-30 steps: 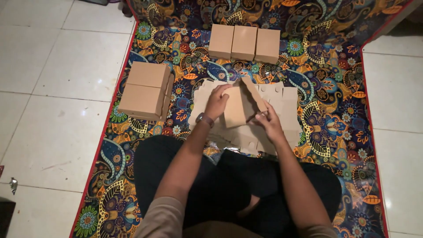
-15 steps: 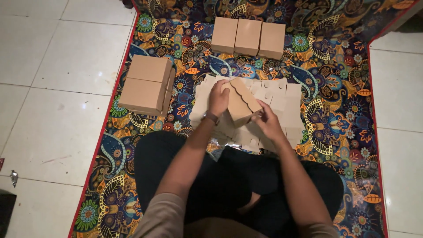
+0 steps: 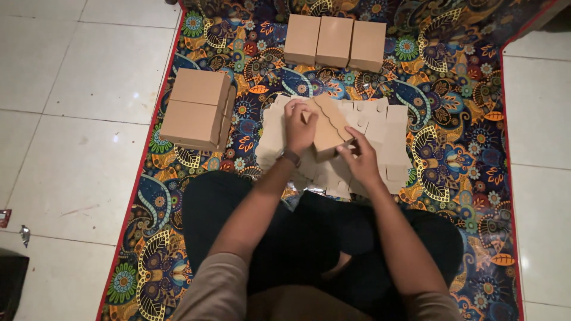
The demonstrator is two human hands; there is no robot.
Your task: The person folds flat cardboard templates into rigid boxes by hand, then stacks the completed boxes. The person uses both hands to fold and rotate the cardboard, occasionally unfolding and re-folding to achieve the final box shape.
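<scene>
On the patterned mat (image 3: 458, 101), spread over the white tiled floor (image 3: 77, 77), a person sat cross-legged in dark trousers (image 3: 309, 238), arms reaching forward and away from the body. Both hands worked at a half-folded cardboard box (image 3: 326, 128) that stood on top of a pile of flat die-cut cardboard blanks (image 3: 386, 134) just beyond the knees. The left hand (image 3: 299, 123), with a wristwatch (image 3: 291, 157) on its wrist, lay over the left side of the box, fingers curled down and pressing against its upper panel near a flap with a wavy cut edge. The right hand (image 3: 360, 157) sat at the near right corner of the same box, fingers bent and pinching a lower flap; exactly how tight the pinch was I could not tell from where I stood. The two hands were apart, with the box between them.

Further off, at the far edge of the mat, three finished brown boxes (image 3: 334, 40) stood side by side in a row, touching one another. To the left, close to the mat's red border, sat a stack of closed brown boxes (image 3: 199, 107), two lying one behind the other, well apart from the hands. Out on the tiles at the near left lay a small shiny scrap (image 3: 24, 235).
</scene>
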